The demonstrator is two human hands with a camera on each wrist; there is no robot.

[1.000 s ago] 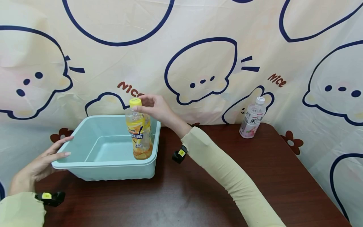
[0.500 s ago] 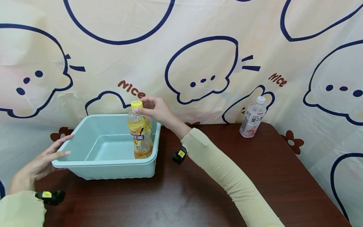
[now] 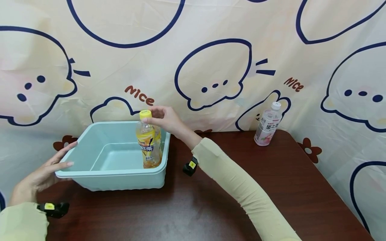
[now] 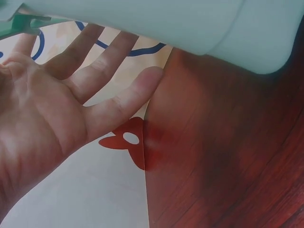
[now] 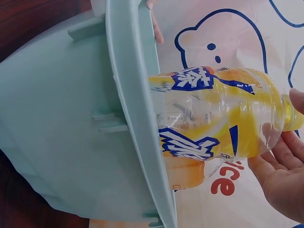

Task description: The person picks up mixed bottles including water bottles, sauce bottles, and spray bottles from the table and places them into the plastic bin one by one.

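— While the right hand (image 3: 164, 117) pinched the yellow cap of the tea bottle (image 3: 148, 142), where did the bottle sit?

— Left of centre in the head view, upright inside the teal tub (image 3: 90, 174), at its right-hand wall. Its lower part was below the rim, its neck and cap above it. Fingertips and thumb were curled on the cap, so it was not let go.

— Had it touched the tub floor?

— Could not tell; the near wall hid the base. The wrist view showed only the bottle (image 5: 213, 118) lying across the tub's rim (image 5: 137, 118).

— And the left hand (image 3: 45, 174)?

— Lower left of the frame, fingers straight, laid against the tub's left rim and wall, steadying it; the wrist view showed the fingers (image 4: 99, 80) spread, gripping nothing.

— What was done, what was left?

— By my reading, one bottle was nearly placed, release pending. A pink-labelled bottle (image 3: 268, 124) stood on the brown table (image 3: 241, 201) at the right, well apart from the tub, untouched.
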